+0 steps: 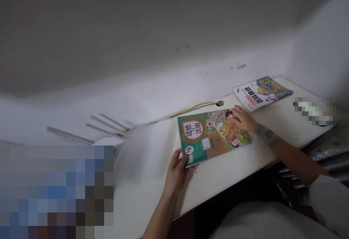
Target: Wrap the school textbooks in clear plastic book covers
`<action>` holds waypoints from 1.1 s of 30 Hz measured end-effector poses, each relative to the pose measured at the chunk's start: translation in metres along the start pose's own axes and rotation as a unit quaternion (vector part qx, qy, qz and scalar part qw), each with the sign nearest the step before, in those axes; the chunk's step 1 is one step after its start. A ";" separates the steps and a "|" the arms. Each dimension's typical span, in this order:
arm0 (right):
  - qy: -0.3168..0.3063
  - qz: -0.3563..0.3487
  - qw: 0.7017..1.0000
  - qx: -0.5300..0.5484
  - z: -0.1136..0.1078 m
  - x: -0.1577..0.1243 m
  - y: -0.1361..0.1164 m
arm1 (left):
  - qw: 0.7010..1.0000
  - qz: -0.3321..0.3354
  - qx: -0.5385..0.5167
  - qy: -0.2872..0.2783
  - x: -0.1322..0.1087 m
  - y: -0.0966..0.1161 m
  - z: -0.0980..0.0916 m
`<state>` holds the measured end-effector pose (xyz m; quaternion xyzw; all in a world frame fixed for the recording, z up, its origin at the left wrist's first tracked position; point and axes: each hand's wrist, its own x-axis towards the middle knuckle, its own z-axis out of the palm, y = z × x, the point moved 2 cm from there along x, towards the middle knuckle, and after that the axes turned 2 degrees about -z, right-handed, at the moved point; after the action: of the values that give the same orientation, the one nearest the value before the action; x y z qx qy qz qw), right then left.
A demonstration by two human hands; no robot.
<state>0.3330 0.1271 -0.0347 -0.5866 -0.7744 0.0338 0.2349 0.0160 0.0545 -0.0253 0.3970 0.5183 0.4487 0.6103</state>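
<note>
A textbook (203,148) with a green cover and a colourful picture is held slightly above the white desk, tilted, its title turned sideways. My left hand (176,168) grips its lower left corner, thumb on the cover and fingers underneath. At the far right end, my right hand (244,119) holds the edge, fingers lying over the picture; its thumb is hidden. A second book (261,92), with a white and picture cover, lies flat on the desk beyond my right hand.
The white desk (155,202) runs along a wall. A yellow and black cable (195,107) leads into a round cable hole (220,103). Several thin dark sticks (105,124) stand blurred at the left. A blurred-out object (313,111) lies at the right end.
</note>
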 end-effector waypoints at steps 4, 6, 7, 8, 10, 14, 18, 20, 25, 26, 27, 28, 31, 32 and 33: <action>0.180 0.062 0.968 0.162 -0.061 -0.024 0.050 | 0.998 -0.013 -0.057 -0.021 0.034 0.014 0.056; 0.293 0.126 0.918 0.235 -0.085 -0.047 0.077 | 0.997 -0.005 -0.068 -0.041 0.055 0.018 0.100; 0.362 0.159 0.880 0.264 -0.093 -0.061 0.086 | 0.996 -0.006 -0.077 -0.048 0.067 0.018 0.124; 0.425 0.187 0.841 0.279 -0.096 -0.076 0.093 | 0.995 -0.018 -0.089 -0.052 0.078 0.017 0.148; 0.501 0.224 0.793 0.264 -0.091 -0.105 0.093 | 0.993 -0.025 -0.096 -0.064 0.101 0.015 0.196; 0.422 0.215 0.860 0.190 -0.056 -0.133 0.066 | 0.991 -0.040 -0.098 -0.077 0.136 0.007 0.273; 0.279 0.128 0.942 0.137 -0.035 -0.127 0.045 | 0.992 -0.060 -0.071 -0.088 0.156 -0.002 0.310; 0.238 0.113 0.956 0.131 -0.033 -0.122 0.043 | 0.991 -0.068 -0.041 -0.103 0.162 -0.005 0.314; 0.204 0.121 0.960 0.150 -0.031 -0.120 0.046 | 0.984 -0.051 0.071 -0.156 0.171 -0.003 0.311; 0.204 0.125 0.959 0.154 -0.030 -0.121 0.047 | 0.981 -0.038 0.096 -0.166 0.171 -0.001 0.311; 0.203 0.128 0.958 0.157 -0.029 -0.122 0.048 | 0.977 -0.021 0.122 -0.175 0.172 0.001 0.310; 0.203 0.131 0.957 0.160 -0.029 -0.123 0.050 | 0.972 -0.001 0.151 -0.182 0.171 0.004 0.309; 0.198 0.128 0.958 0.162 -0.028 -0.124 0.053 | 0.949 0.075 0.247 -0.183 0.167 0.014 0.295; 0.195 0.124 0.960 0.160 -0.028 -0.124 0.054 | 0.937 0.103 0.282 -0.176 0.164 0.018 0.285; 0.192 0.120 0.962 0.155 -0.028 -0.125 0.054 | 0.925 0.132 0.316 -0.167 0.161 0.022 0.272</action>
<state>0.4178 0.0225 -0.0679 -0.6272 -0.6238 0.0679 0.4614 0.2915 0.2095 -0.0090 0.7032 0.4671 0.2649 0.4660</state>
